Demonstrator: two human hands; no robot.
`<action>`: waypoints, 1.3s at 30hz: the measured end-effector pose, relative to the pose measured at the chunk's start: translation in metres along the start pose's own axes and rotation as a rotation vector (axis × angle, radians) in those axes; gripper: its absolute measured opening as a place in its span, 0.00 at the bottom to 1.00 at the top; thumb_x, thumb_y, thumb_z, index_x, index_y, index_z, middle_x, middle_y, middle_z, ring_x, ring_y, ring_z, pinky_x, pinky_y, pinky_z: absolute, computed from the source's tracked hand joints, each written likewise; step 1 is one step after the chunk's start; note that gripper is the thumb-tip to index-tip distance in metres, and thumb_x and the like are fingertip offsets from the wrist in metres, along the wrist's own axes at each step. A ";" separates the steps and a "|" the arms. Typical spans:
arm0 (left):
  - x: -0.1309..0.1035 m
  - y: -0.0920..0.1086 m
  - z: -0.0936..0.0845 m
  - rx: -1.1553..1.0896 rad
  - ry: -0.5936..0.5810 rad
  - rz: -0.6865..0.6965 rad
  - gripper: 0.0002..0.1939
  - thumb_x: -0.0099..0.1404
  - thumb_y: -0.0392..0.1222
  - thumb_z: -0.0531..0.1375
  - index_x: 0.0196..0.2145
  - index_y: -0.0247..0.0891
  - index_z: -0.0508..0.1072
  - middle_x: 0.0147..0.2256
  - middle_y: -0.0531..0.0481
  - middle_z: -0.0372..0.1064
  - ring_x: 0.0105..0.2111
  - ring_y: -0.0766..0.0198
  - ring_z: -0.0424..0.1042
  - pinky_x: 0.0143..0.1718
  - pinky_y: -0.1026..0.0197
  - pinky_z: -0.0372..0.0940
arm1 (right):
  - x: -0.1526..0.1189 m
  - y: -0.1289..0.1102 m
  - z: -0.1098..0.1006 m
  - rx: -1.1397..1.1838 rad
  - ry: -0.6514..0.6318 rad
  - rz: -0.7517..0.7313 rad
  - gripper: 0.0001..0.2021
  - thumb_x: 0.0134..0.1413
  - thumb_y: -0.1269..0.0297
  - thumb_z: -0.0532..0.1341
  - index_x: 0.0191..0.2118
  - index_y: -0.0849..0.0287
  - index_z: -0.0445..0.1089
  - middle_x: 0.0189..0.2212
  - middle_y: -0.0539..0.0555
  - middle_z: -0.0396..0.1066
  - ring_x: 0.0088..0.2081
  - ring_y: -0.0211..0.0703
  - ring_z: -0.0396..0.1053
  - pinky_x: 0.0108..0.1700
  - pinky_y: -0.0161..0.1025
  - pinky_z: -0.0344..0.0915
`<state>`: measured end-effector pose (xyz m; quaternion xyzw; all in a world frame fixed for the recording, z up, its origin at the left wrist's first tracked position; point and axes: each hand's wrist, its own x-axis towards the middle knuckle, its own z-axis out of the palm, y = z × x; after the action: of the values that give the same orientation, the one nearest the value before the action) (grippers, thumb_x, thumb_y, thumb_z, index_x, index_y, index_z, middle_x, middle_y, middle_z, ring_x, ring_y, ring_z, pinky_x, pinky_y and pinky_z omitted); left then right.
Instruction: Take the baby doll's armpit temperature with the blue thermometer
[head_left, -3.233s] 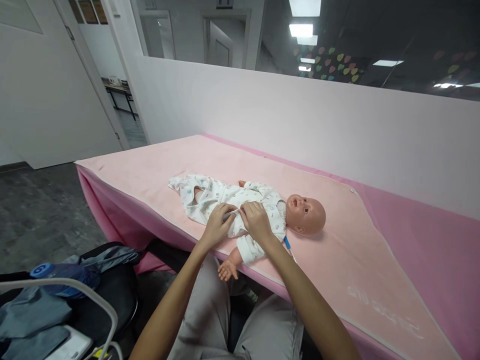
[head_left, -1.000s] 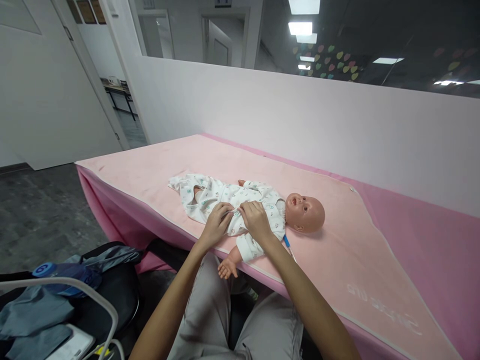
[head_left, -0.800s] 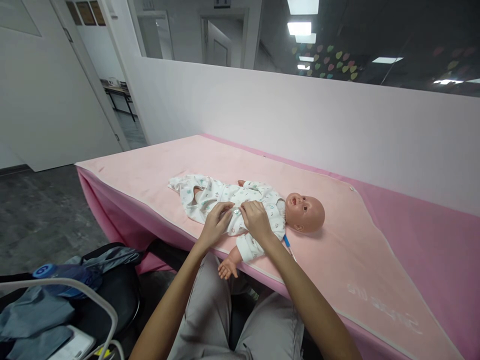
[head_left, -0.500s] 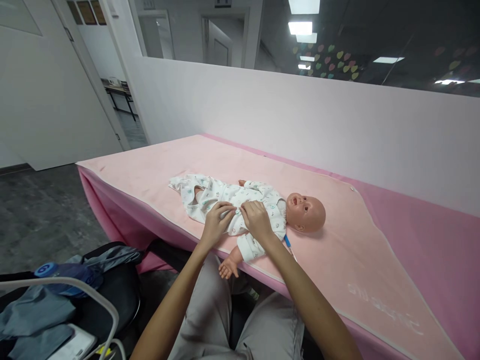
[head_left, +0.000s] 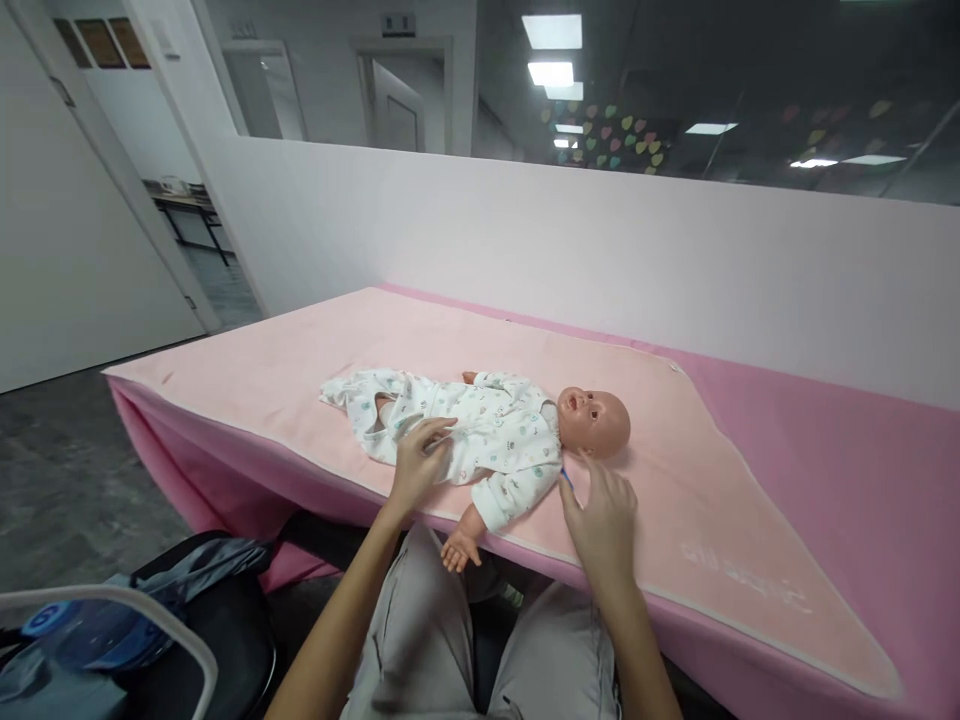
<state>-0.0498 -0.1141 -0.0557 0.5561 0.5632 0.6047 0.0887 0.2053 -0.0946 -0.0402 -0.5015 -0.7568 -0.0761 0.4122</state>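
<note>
A baby doll (head_left: 510, 430) lies on its back, its bare head to the right, dressed in white printed clothes (head_left: 491, 440). My left hand (head_left: 420, 465) rests at the front of the clothes around the doll's waist, thumb and fingers curled together; what they pinch is too small to make out. My right hand (head_left: 606, 515) is below the doll's head, thumb and fingers apart. A slim blue stick-like thing (head_left: 566, 479) lies by the doll's shoulder, close to my right thumb and partly hidden. The doll's near arm (head_left: 465, 535) reaches over the table edge.
A pale pink mat (head_left: 712, 520) lies over a darker pink cloth (head_left: 840, 440) on the table. Behind it stands a white half-wall (head_left: 637, 250) with glass above. At lower left, a black chair (head_left: 232, 620) carries a blue-capped bottle (head_left: 105, 632) and grey cloth.
My right hand has left the front of the doll's clothes and moved right and toward me, near the blue stick. My left hand stays at the waist. The view has shifted slightly.
</note>
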 end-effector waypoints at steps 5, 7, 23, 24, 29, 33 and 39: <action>0.040 0.008 -0.012 -0.046 0.113 -0.068 0.17 0.53 0.39 0.60 0.42 0.38 0.73 0.39 0.47 0.71 0.35 0.62 0.70 0.37 0.60 0.68 | -0.050 0.027 -0.009 -0.263 -0.101 0.088 0.10 0.55 0.61 0.55 0.35 0.60 0.71 0.37 0.61 0.73 0.40 0.53 0.68 0.44 0.48 0.58; 0.064 0.011 -0.010 -0.045 0.149 -0.043 0.17 0.53 0.38 0.58 0.42 0.39 0.73 0.41 0.47 0.70 0.35 0.63 0.70 0.36 0.61 0.67 | -0.045 0.028 -0.014 -0.275 -0.190 0.114 0.10 0.56 0.66 0.53 0.30 0.59 0.71 0.30 0.57 0.74 0.34 0.49 0.70 0.39 0.43 0.59; 0.110 -0.041 0.038 -0.020 -0.101 -0.133 0.15 0.53 0.43 0.54 0.35 0.36 0.76 0.33 0.47 0.75 0.32 0.61 0.71 0.36 0.62 0.64 | 0.031 0.029 -0.021 0.220 -0.480 0.395 0.19 0.52 0.57 0.53 0.16 0.59 0.66 0.15 0.52 0.68 0.20 0.38 0.66 0.24 0.33 0.57; 0.110 -0.042 0.038 -0.038 -0.092 -0.131 0.15 0.53 0.43 0.54 0.35 0.36 0.76 0.33 0.48 0.75 0.33 0.61 0.71 0.37 0.62 0.64 | 0.032 0.030 -0.023 0.304 -0.543 0.411 0.20 0.53 0.56 0.52 0.16 0.60 0.66 0.14 0.52 0.68 0.18 0.36 0.64 0.23 0.32 0.57; 0.111 -0.045 0.039 -0.049 -0.089 -0.137 0.15 0.54 0.43 0.53 0.35 0.36 0.76 0.34 0.48 0.75 0.34 0.61 0.71 0.38 0.61 0.64 | 0.065 0.044 -0.071 0.683 -0.540 0.283 0.23 0.56 0.49 0.51 0.23 0.62 0.71 0.18 0.50 0.69 0.18 0.33 0.64 0.20 0.30 0.62; 0.110 -0.042 0.039 -0.082 -0.082 -0.136 0.15 0.53 0.42 0.54 0.34 0.36 0.76 0.34 0.47 0.75 0.34 0.61 0.71 0.39 0.61 0.64 | 0.074 0.044 -0.092 0.648 -0.324 0.211 0.17 0.60 0.54 0.50 0.40 0.63 0.69 0.35 0.52 0.70 0.33 0.34 0.69 0.35 0.35 0.69; 0.108 -0.038 0.038 -0.133 -0.075 -0.152 0.14 0.52 0.40 0.54 0.33 0.35 0.76 0.34 0.46 0.75 0.34 0.61 0.71 0.39 0.61 0.64 | 0.049 0.021 -0.079 0.571 -0.382 0.161 0.17 0.58 0.54 0.53 0.47 0.60 0.65 0.46 0.54 0.66 0.44 0.43 0.66 0.44 0.44 0.67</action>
<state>-0.0802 0.0004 -0.0329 0.5271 0.5587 0.6109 0.1919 0.2585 -0.0917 0.0395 -0.4290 -0.7691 0.2666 0.3915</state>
